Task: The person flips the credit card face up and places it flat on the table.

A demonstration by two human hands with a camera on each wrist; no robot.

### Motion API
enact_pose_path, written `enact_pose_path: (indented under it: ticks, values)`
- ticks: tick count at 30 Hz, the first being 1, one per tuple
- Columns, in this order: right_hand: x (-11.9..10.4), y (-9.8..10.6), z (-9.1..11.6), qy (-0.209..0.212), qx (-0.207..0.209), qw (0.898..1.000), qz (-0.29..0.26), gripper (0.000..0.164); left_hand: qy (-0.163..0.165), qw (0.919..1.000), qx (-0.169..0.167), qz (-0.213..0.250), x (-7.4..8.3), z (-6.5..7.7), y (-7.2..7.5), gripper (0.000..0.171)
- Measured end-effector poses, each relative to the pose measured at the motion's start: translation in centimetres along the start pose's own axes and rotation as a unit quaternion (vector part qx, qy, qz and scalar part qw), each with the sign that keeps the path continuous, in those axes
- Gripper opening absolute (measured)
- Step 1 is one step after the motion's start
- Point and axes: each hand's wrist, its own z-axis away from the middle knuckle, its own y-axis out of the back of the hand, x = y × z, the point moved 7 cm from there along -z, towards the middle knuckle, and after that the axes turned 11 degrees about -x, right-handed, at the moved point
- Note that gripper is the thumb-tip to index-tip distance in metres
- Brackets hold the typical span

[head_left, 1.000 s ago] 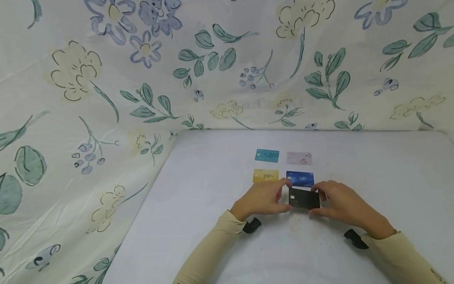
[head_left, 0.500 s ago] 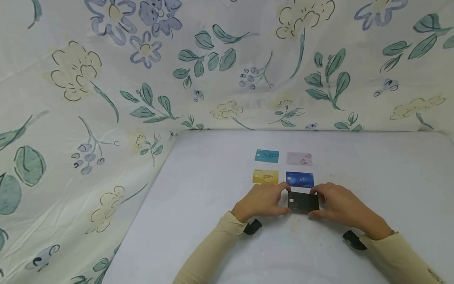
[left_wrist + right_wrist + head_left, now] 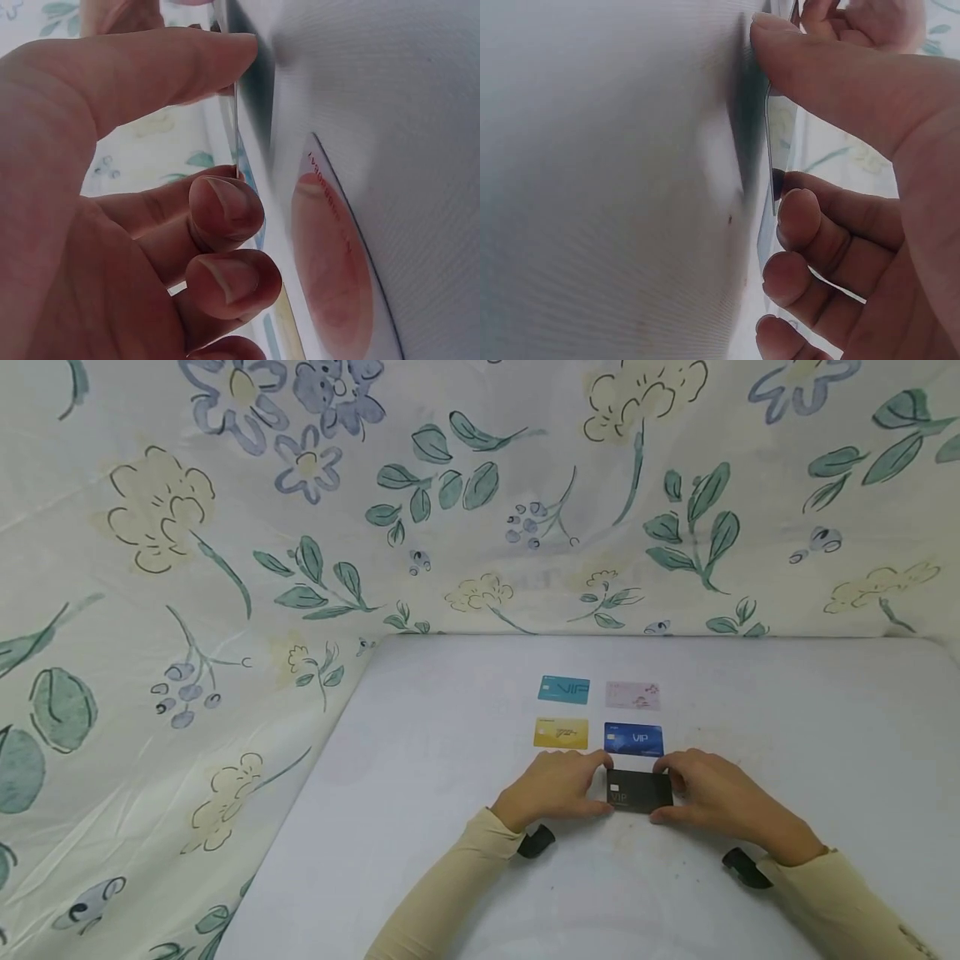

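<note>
A black card [image 3: 640, 791] marked "VIP" is held by its two short ends, close over the white table in the head view. My left hand [image 3: 551, 787] pinches its left end between thumb and fingers; my right hand [image 3: 723, 802] does the same at the right end. Seen edge-on in the right wrist view, the card [image 3: 770, 150] has a dark shadow beside it on the table. Beneath the left hand, in the left wrist view, lies a pale card [image 3: 330, 255] with a reddish oval and red digits; the hand hides it from the head view.
Beyond the hands lie a blue card [image 3: 634, 739], a yellow card [image 3: 561, 733], a teal card [image 3: 564, 689] and a pink card [image 3: 633, 695], in two rows. A flowered cloth [image 3: 450, 543] hangs behind the white table [image 3: 420, 735].
Both hands have drawn the black card slightly toward the person, away from the blue card. The yellow card's near edge has come into view. Their grip looks the same.
</note>
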Motion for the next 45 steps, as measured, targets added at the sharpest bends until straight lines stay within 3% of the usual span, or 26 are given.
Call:
enact_pose_path:
  ticks: [23,45]
  values:
    - [0.6,-0.6,-0.3,-0.009,-0.02,0.999,-0.027,0.061,0.02,0.9995,-0.019,0.013,0.3,0.3,-0.2,0.057]
    - [0.9,-1.2,-0.3,-0.02,-0.027,0.999,-0.038,0.062,0.017,0.9992,-0.023,0.027,0.1,0.0,-0.8,0.056]
